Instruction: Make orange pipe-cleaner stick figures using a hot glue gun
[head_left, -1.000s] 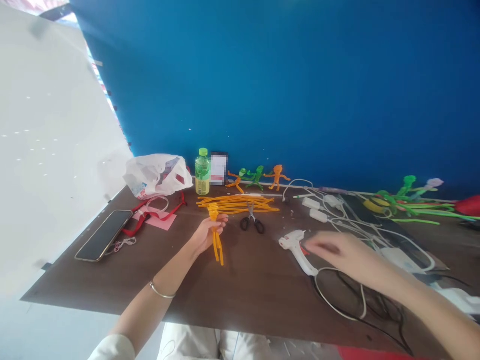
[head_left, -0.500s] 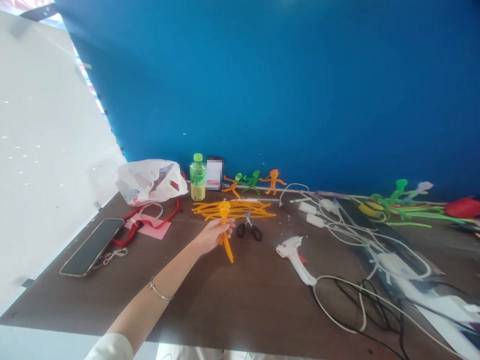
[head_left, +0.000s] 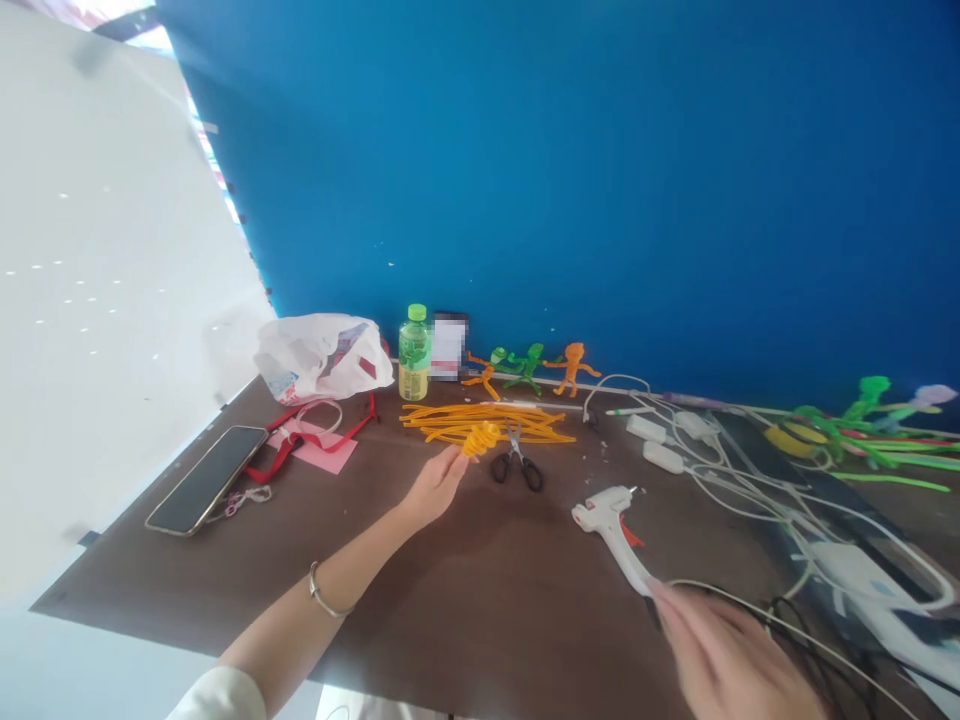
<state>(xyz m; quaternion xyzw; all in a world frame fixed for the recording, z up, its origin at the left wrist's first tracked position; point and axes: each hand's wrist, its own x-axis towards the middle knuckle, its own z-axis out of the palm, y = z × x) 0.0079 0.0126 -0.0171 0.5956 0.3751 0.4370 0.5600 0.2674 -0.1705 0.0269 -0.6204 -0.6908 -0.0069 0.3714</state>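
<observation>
Holding: my left hand (head_left: 436, 488) pinches a coiled orange pipe-cleaner piece (head_left: 480, 438) at the fingertips, fingers closed narrowly around it.
Change: the piece has turned since a moment ago; its long strands no longer hang toward me, and it now shows as a tight coil.
Long axis: nearly level across my view, tipped up slightly to the right.
Position: above the desk (head_left: 480, 580), just in front of the loose orange pipe cleaners (head_left: 540, 425) and near the scissors (head_left: 516, 462).
Right: my right hand (head_left: 724, 660) has swung down beside the hot glue gun (head_left: 611, 530); it is blurred, so I cannot tell whether it holds anything.
</observation>
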